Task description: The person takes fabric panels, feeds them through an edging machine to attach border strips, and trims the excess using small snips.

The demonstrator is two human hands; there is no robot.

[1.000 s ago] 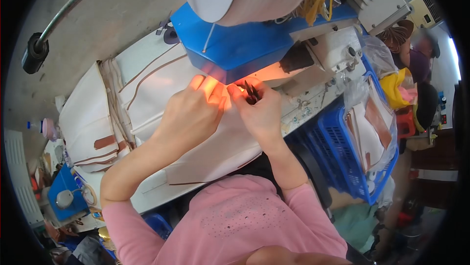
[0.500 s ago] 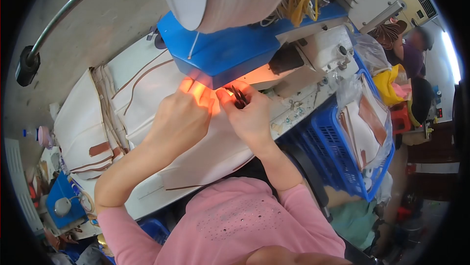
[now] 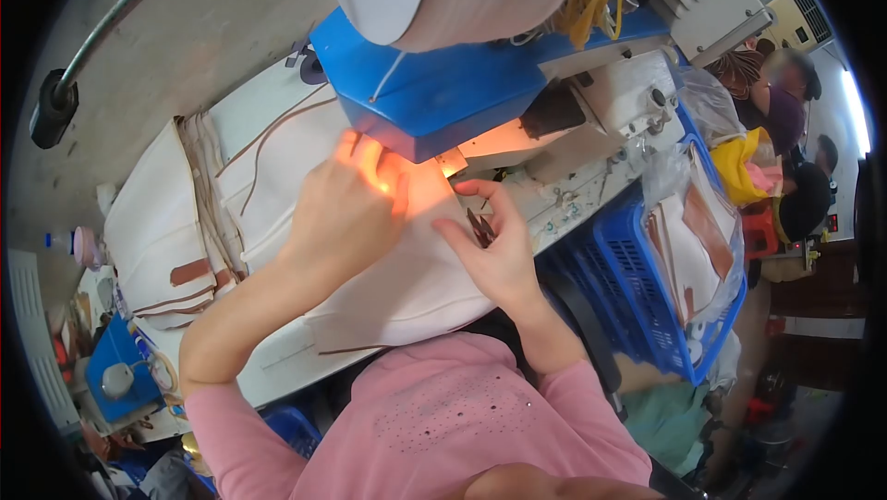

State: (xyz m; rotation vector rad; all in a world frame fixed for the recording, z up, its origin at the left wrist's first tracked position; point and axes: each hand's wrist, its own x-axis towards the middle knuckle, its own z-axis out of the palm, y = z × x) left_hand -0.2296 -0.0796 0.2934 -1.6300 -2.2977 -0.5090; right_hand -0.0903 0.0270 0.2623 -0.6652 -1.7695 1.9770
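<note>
My left hand (image 3: 351, 200) rests on a white leather-like panel (image 3: 397, 287), its bent fingers gripping the material under the blue head of a sewing machine (image 3: 443, 98). Orange light falls on those fingers, and their tips are partly hidden. In my right hand (image 3: 499, 255), a small dark pair of thread snips (image 3: 479, 229) is tucked against the palm. The thumb and index finger of that hand are spread apart, just right of the panel's edge and below the lit machine bed.
A stack of white panels with brown trim (image 3: 148, 223) lies on the left. Blue crates (image 3: 637, 287) stand at the right, one with wrapped pieces. A lamp arm (image 3: 129, 1) reaches in from the upper left. Co-workers (image 3: 785, 103) are in the right background.
My right hand has drawn back from the machine head, down and to the right, and its thumb and index finger have parted. My left hand stays near the same place on the panel.
</note>
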